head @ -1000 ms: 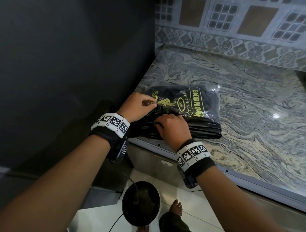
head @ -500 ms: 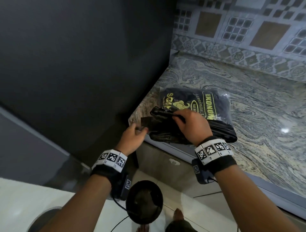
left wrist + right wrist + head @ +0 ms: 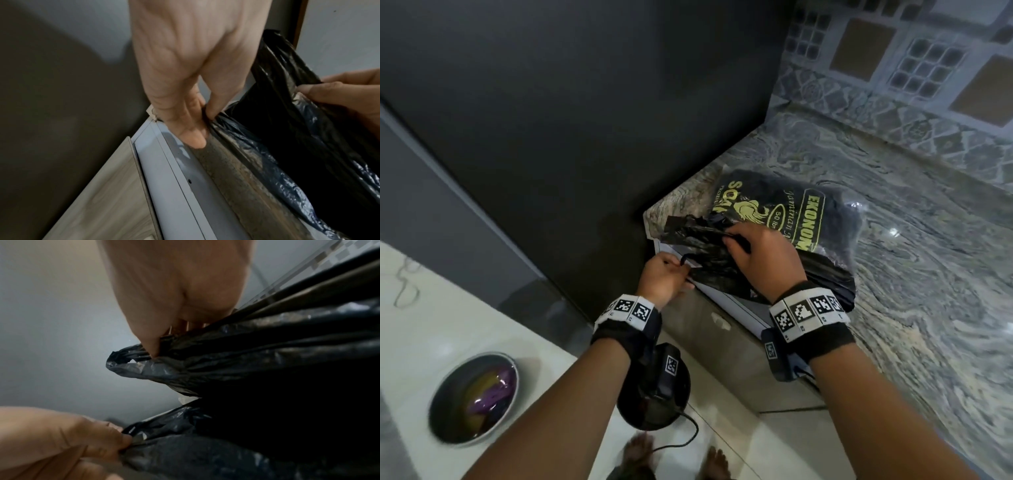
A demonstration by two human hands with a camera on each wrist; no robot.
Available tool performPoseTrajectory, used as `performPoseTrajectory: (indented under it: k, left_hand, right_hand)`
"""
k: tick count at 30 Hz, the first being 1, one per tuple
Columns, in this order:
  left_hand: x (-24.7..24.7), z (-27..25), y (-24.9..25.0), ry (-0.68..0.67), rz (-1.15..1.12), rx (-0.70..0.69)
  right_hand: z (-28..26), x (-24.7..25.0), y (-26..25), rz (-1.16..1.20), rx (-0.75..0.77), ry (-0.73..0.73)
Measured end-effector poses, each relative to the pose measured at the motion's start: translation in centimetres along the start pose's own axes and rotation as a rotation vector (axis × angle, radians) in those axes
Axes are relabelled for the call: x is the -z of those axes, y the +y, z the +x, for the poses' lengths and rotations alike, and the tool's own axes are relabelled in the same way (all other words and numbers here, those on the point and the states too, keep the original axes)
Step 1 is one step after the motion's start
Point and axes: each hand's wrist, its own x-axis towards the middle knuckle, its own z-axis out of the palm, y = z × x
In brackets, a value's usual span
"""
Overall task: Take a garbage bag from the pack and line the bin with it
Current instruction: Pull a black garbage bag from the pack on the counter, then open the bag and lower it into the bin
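I have my left hand (image 3: pixel 662 281) pinching a crumpled edge of the black garbage bag (image 3: pixel 705 253) between thumb and fingers; the left wrist view shows the film bunched at the fingertips (image 3: pixel 211 112), just above the front lip of the counter (image 3: pixel 928 257). My right hand (image 3: pixel 763 260) grips the same bag higher up and to the right of the left pinch, fingers curled into a gathered fold; in the right wrist view the thumb (image 3: pixel 152 345) presses into a black ruffle. The bag is stretched between the two grips, part lifted off the counter's corner. Directly beyond my right hand lies the pack (image 3: pixel 791 212), clear wrap with yellow print, flat on the marbled counter, its near end under my right wrist. I cannot tell how much of the bag is free of the pack. Below my left grip, on the pale floor, a black round object (image 3: pixel 654 394) with a cable; further left of it, a bowl (image 3: pixel 472 399) with purple and yellow contents.
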Motion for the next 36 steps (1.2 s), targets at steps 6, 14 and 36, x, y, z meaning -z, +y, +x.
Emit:
performPoseTrajectory:
  k: [6, 14, 36]
  left_hand:
    - [0.8, -3.5, 0.4, 0.076, -0.061, -0.108]
    - [3.2, -9.8, 1.9, 0.086, -0.098, -0.255]
    - [14.3, -28.2, -2.6, 0.443, -0.201, -0.421]
  right_hand:
    - [-1.2, 1.3, 0.2, 0.074, 0.089, 0.015]
    - [-3.4, 3.7, -3.4, 0.065, 0.23, 0.071]
    - [-11.2, 0.4, -15.5, 0.471, 0.315, -0.387]
